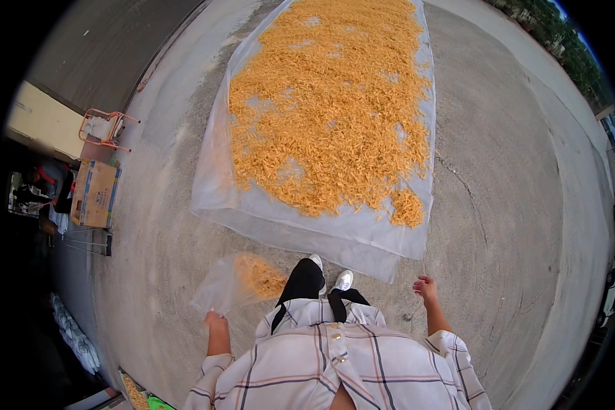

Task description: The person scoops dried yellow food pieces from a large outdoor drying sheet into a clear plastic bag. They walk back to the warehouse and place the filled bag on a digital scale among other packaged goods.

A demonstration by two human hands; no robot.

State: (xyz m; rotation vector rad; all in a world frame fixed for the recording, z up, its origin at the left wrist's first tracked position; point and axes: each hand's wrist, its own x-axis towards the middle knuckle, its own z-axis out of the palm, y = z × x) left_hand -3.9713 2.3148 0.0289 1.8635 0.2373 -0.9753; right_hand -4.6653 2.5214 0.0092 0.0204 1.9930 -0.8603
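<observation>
My left hand point(216, 318) is closed on the gathered edge of a clear plastic bag point(215, 288), low at my left side. Orange-yellow dried strips point(261, 277) fill the far end of the bag, beside my leg. Out to my right, my right hand point(426, 287) hangs over the concrete, holding nothing, its fingers loosely apart. Ahead of my feet a long pale mesh sheet point(307, 239) lies on the ground. A thick layer of the same strips point(335, 130) is spread over it, and a small separate heap point(407, 208) sits at its near right corner.
At left stand a cardboard box point(96, 193) and an orange-framed chair point(106, 128). A person point(55, 181) is in the shade behind the box. Silvery-white sacking point(74, 333) lies at lower left. A white vehicle point(611, 297) is at the far right, and cracked concrete point(506, 191) surrounds the sheet.
</observation>
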